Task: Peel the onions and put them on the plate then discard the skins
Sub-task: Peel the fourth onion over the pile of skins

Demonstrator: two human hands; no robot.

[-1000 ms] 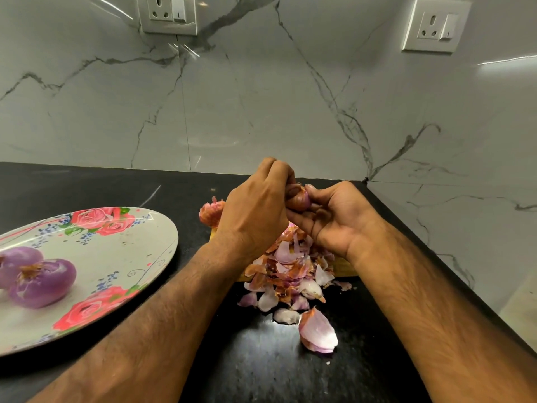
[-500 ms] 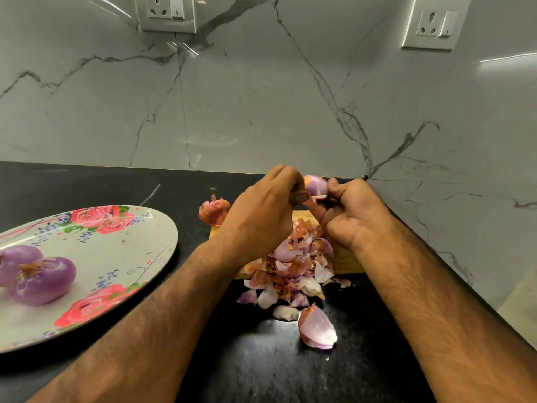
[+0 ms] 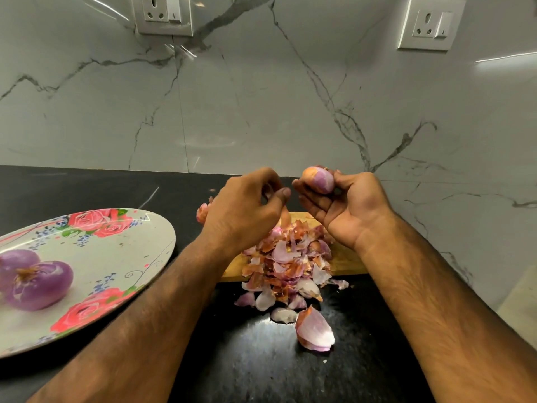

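A small purple onion [image 3: 318, 179], with orange skin left on one end, is gripped above the board in the curled fingers of the right hand [image 3: 348, 207]. A glossy black surface [image 3: 261, 373] is spread beneath everything. On its left side an oval plate printed with red roses [image 3: 139, 228] is set, and two peeled purple onions [image 3: 40, 283] are laid touching on it. A yellow wooden board [image 3: 345, 263] is covered by a heap of orange and purple skins [image 3: 287, 263], spilled onto the surface. The left hand [image 3: 244, 216] is curled, thumb to fingertips; whether skin is pinched cannot be told. A pinkish unpeeled onion [image 3: 203, 212] is partly hidden behind it.
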